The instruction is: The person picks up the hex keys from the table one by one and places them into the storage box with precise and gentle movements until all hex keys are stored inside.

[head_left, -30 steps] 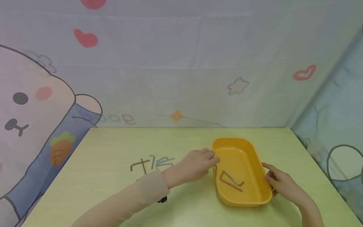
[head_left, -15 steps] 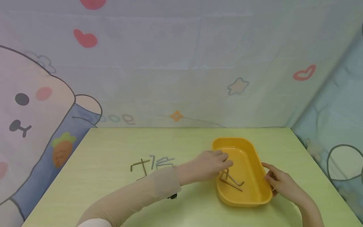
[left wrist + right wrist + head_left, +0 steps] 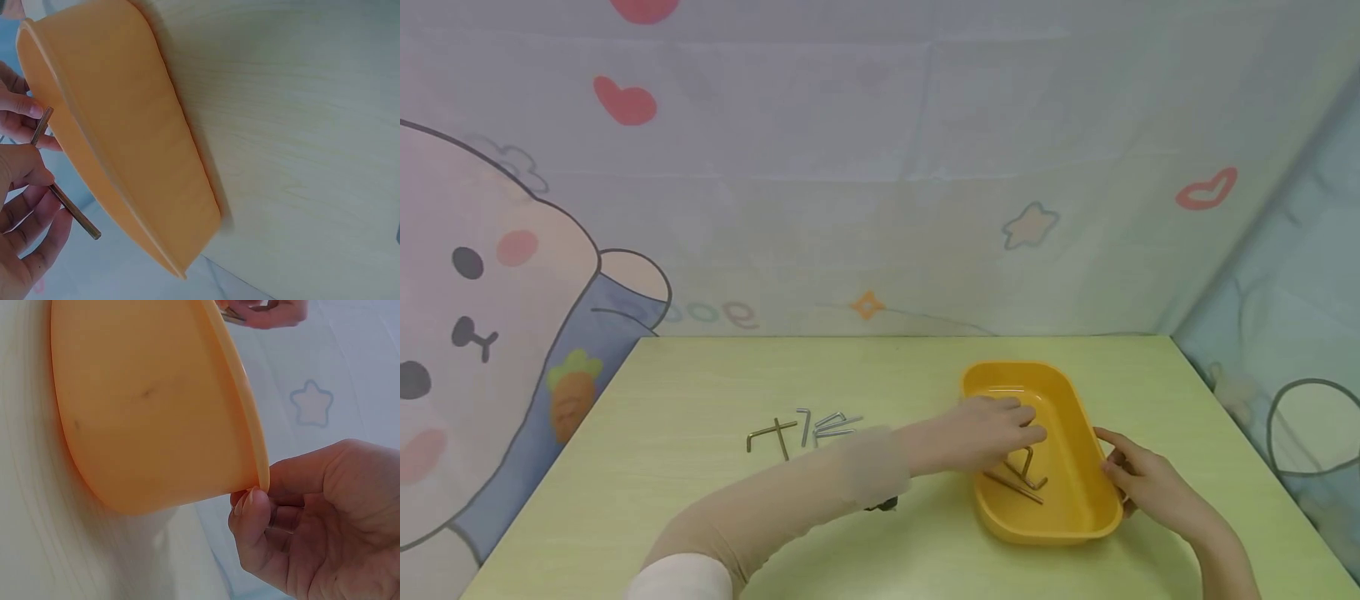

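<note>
Both hands work at the yellow tray, which stands on the bench toward its right side. My left arm reaches across from the left, forearm stretched low over the bench surface, sleeve covering it to the wrist. My left hand is over the tray's near-left wall, palm down, fingers curled and pinching a hex key just above the tray floor; the left wrist view shows its bronze shaft gripped between thumb and fingers. My right hand rests against the tray's right rim, thumb tucked under the lip, fingers curled behind the wall. More hex keys lie inside the tray. A loose group of keys lies on the bench, well left of the tray.
</note>
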`<control>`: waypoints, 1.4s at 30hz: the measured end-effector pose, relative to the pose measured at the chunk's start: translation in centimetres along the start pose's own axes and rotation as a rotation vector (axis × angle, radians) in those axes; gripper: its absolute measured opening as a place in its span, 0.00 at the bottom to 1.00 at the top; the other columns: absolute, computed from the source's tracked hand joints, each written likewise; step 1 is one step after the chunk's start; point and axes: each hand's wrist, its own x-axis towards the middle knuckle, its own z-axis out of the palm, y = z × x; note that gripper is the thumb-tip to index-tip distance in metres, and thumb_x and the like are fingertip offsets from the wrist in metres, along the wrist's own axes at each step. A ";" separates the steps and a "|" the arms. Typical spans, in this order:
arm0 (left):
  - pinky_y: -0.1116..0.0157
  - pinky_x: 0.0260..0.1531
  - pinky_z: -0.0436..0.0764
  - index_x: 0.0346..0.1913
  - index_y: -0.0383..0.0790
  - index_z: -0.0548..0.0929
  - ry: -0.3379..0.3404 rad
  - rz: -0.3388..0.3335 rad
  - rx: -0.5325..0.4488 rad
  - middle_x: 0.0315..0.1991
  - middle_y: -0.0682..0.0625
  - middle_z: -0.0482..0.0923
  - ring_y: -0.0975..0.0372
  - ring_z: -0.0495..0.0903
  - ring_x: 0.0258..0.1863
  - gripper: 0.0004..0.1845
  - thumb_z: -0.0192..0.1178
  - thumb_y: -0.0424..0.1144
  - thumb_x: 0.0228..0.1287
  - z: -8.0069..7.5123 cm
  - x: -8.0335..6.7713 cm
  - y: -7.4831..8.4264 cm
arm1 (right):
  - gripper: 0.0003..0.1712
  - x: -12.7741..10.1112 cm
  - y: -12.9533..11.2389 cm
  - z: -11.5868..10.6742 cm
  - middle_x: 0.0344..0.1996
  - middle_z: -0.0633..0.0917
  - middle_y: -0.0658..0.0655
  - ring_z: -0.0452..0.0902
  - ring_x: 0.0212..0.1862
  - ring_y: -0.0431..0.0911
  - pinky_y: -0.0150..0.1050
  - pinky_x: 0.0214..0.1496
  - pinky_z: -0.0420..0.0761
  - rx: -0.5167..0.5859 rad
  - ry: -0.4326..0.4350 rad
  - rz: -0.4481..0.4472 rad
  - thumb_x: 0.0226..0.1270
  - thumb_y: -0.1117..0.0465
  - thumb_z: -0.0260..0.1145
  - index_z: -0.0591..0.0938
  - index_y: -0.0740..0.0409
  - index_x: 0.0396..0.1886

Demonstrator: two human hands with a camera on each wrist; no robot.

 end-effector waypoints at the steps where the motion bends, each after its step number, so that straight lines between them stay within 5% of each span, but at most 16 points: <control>1: 0.77 0.30 0.71 0.58 0.54 0.75 -0.011 0.001 -0.003 0.44 0.59 0.77 0.68 0.75 0.40 0.17 0.54 0.37 0.68 0.1 0.3 0.0 | 0.31 0.0 0.0 0.0 0.36 0.76 0.60 0.75 0.26 0.41 0.37 0.27 0.80 0.000 0.000 0.001 0.76 0.62 0.49 0.53 0.70 0.73; 16: 0.76 0.33 0.74 0.62 0.56 0.71 -0.193 0.070 -0.058 0.50 0.60 0.74 0.69 0.73 0.45 0.20 0.54 0.40 0.70 1.5 4.0 0.8 | 0.30 0.0 -0.1 -0.1 0.35 0.76 0.60 0.73 0.24 0.39 0.36 0.26 0.80 -0.021 0.012 -0.011 0.76 0.63 0.49 0.55 0.70 0.72; 28: 0.75 0.47 0.75 0.65 0.57 0.69 -0.320 0.150 -0.160 0.54 0.61 0.72 0.70 0.71 0.51 0.22 0.54 0.43 0.70 2.3 5.8 1.0 | 0.31 0.0 -0.3 -0.1 0.36 0.77 0.61 0.74 0.25 0.40 0.36 0.26 0.80 -0.013 -0.005 -0.004 0.76 0.63 0.49 0.54 0.70 0.72; 36: 0.75 0.47 0.73 0.62 0.57 0.71 -0.332 0.203 -0.196 0.49 0.61 0.72 0.69 0.71 0.46 0.18 0.52 0.42 0.71 3.1 6.5 1.1 | 0.31 0.0 -0.3 -0.1 0.36 0.77 0.61 0.75 0.25 0.40 0.36 0.26 0.80 -0.019 -0.004 -0.008 0.76 0.62 0.49 0.55 0.70 0.72; 42: 0.74 0.52 0.74 0.62 0.58 0.71 -0.353 0.229 -0.211 0.55 0.61 0.72 0.69 0.73 0.51 0.17 0.49 0.42 0.73 3.8 7.2 1.5 | 0.31 0.0 -0.1 -0.1 0.37 0.77 0.61 0.75 0.26 0.40 0.36 0.27 0.81 -0.014 -0.003 -0.005 0.75 0.63 0.49 0.55 0.70 0.72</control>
